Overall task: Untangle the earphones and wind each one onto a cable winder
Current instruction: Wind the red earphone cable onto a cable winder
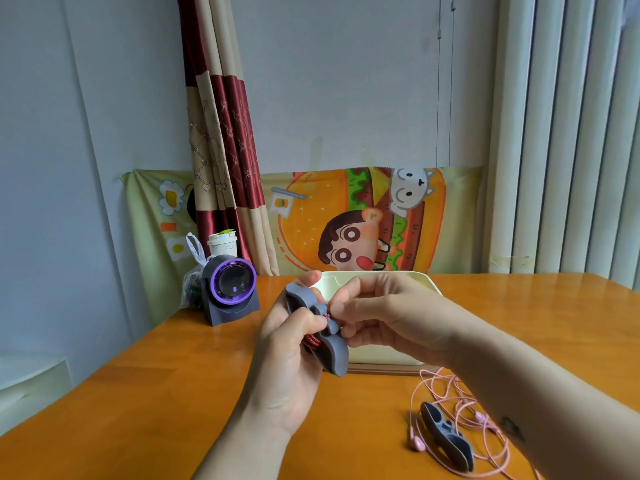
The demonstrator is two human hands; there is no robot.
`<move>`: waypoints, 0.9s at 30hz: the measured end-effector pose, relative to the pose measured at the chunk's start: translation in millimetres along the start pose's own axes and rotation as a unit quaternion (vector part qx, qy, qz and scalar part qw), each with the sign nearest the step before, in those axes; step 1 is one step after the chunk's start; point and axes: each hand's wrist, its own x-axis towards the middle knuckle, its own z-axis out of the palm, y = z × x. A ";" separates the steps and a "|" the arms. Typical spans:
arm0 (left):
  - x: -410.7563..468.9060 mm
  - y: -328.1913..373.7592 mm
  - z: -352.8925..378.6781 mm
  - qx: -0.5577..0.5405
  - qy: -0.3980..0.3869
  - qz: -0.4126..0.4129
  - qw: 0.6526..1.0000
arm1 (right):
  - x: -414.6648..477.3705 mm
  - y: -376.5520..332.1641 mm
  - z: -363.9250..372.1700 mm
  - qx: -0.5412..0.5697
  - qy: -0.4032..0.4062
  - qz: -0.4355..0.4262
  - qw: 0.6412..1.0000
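My left hand point(289, 344) grips a grey cable winder point(335, 351) held above the table, with red braided earphone cable point(313, 341) wound around its middle. My right hand point(374, 308) pinches at the winder's centre tab, fingertips touching the red cable. The rest of the red earphone is hidden between my hands. A second grey cable winder point(448, 434) lies on the table at the lower right, on top of loose pink earphones point(464, 403) whose cable loops around it. A pink earbud point(417, 443) lies to its left.
A cream tray point(381, 356) sits on the orange wooden table point(173, 393) just behind my hands. At the back left stand a grey and purple desk fan point(231, 289), a paper cup point(222, 244) and a plastic bag point(192, 282).
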 end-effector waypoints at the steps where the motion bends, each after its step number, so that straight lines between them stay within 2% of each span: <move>1: -0.3 0.6 0.4 0.001 0.000 0.003 1.000 | 0.6 0.2 1.8 -0.014 0.012 -0.006 1.000; 8: 1.1 -0.6 0.5 0.034 0.008 0.031 0.999 | -5.0 0.9 13.1 -0.163 0.101 -0.092 0.977; 11: 3.1 -1.4 0.7 0.044 0.017 0.050 0.998 | -6.1 2.1 15.8 -0.194 0.116 -0.116 0.967; 13: 5.4 -2.2 1.0 0.064 0.023 0.065 0.996 | -4.7 3.0 13.7 -0.162 0.113 -0.108 0.974; 16: 7.7 -3.6 1.3 0.081 0.016 0.068 0.994 | -2.8 3.5 7.5 -0.052 0.101 -0.083 0.990; 21: 9.8 -8.9 -0.1 0.109 0.011 0.071 0.991 | 2.5 12.1 5.2 0.063 0.109 -0.082 0.989; 24: 8.4 -10.9 -0.2 0.142 0.013 0.067 0.988 | 4.5 17.1 6.1 0.083 0.138 -0.093 0.983; 27: 8.5 -13.5 -0.7 0.139 0.032 0.041 0.989 | 4.8 23.2 8.9 0.054 0.167 -0.102 0.979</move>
